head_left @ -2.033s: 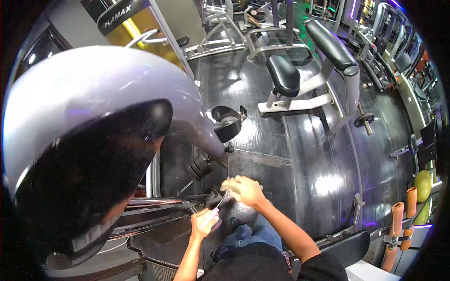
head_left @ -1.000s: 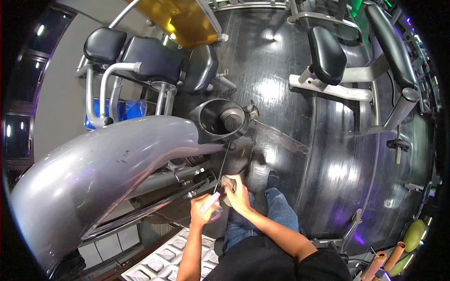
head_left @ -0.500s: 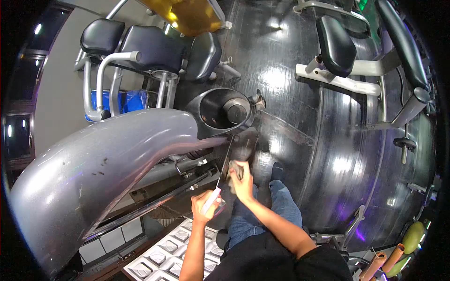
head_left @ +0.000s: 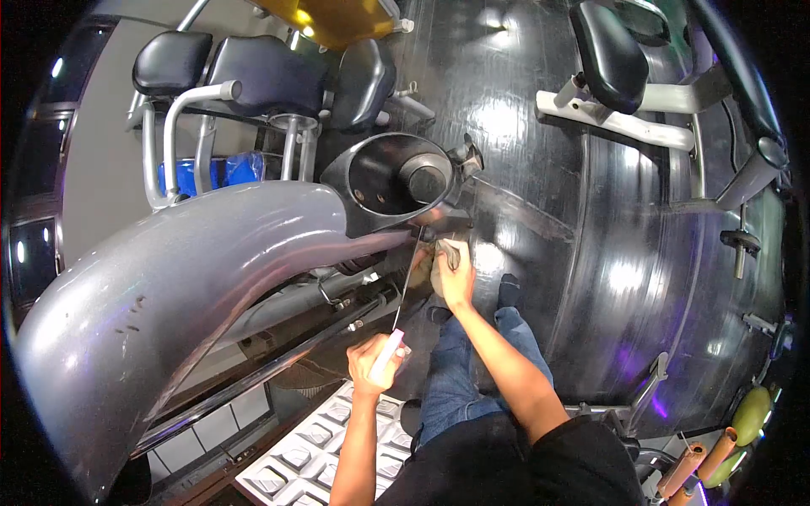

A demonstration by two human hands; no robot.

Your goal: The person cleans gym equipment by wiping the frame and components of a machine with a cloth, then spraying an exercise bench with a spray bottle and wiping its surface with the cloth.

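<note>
Head view: 2 bare hands work at different heights over the dark floor [head_left: 607, 337], in front of the wearer's jeans [head_left: 456, 379].
Pink piece [head_left: 388, 352]: in the left grip [head_left: 372, 364], low and near the body; too much covered by fingers to say what it is.
Cable [head_left: 407, 282]: a thin line, straight and slanting, between the pink piece and the underside of the black housing [head_left: 337, 181]; it appears held at its lower end so that it does not sag.
Left grip: fingers curled firmly round the pink piece, with no visible gap.
Cloth [head_left: 438, 277]: greyish, bunched in the right grip [head_left: 456, 285], below the black housing and just beside the cable's upper part; contact with the cable cannot be told.
Right grip: fingers folded and pinching the cloth, probably gathered small to suit the narrow space there.
Curved grey body [head_left: 211, 244]: arches in from the left and joins the black housing, leaving both hands on its near side.
White panel [head_left: 312, 434]: recessed pattern, below and beside the left forearm, untouched by either hand.
</note>
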